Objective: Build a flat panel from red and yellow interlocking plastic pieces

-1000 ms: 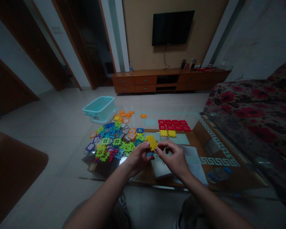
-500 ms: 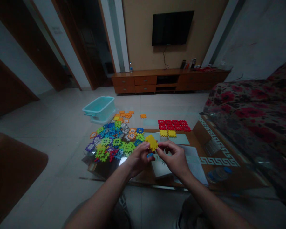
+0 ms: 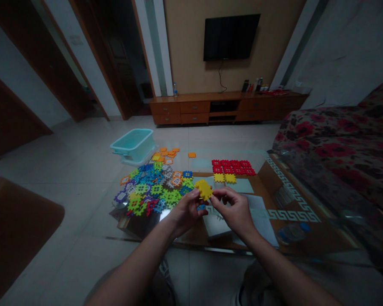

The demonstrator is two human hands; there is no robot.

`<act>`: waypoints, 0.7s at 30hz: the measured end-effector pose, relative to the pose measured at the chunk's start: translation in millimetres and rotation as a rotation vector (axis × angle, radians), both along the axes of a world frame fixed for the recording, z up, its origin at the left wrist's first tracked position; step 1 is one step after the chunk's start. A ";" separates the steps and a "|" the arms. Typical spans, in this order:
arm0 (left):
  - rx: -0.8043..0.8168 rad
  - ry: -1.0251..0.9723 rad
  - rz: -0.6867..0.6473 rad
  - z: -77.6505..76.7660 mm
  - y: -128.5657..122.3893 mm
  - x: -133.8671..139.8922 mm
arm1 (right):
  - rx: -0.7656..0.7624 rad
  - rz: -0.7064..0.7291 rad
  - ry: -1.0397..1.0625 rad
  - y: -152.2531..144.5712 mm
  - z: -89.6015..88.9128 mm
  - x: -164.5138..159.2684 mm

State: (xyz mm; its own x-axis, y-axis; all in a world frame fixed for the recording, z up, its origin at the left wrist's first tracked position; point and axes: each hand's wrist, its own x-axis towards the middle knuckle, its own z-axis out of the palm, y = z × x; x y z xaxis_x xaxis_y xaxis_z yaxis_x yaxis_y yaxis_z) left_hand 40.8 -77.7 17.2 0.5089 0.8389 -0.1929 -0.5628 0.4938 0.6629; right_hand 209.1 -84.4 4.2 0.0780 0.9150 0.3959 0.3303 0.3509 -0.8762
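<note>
Yellow interlocking toy tile (image 3: 204, 190), notched along its edges, is held up over the near part of the glass table. Fingers of my left hand (image 3: 189, 210) grip its left side. My right hand (image 3: 232, 208) pinches its lower right corner between thumb and fingers. Beyond it, joined red window tiles (image 3: 232, 167) lie in two rows, with two yellow tiles (image 3: 224, 178) along their near edge. Left of my hands spreads a heap of mixed tiles (image 3: 156, 189) in green, blue, purple, grey and orange. A blue piece (image 3: 201, 207) shows by my left fingers.
An aqua plastic tub (image 3: 132, 144) stands at the table's far left. Loose orange tiles (image 3: 169, 154) lie near it. A bottle with a blue cap (image 3: 293, 233) lies at the right, beside white paper (image 3: 263, 221). A flowered sofa (image 3: 332, 131) borders the right side.
The yellow tile has turned slightly in my fingers, showing its face a little more broadly. Both hands stay almost in place, and the tiles on the table look unchanged.
</note>
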 end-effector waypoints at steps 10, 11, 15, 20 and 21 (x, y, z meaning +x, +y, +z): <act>-0.122 0.006 0.075 0.0 5.3 -3.0 | 0.007 -0.238 -0.051 26.9 3.5 40.9; -0.122 0.004 0.074 0.1 5.3 -3.4 | 0.016 -0.282 -0.074 33.3 1.1 52.2; -0.107 -0.005 0.067 -0.4 5.3 -3.8 | 0.005 -0.463 -0.121 58.0 -19.1 102.3; -0.097 0.003 0.064 -0.7 5.6 -2.7 | -0.081 -0.616 -0.225 78.1 -57.8 149.4; -0.099 0.003 0.063 -0.6 5.8 -2.4 | -0.106 -0.628 -0.239 80.9 -65.0 154.5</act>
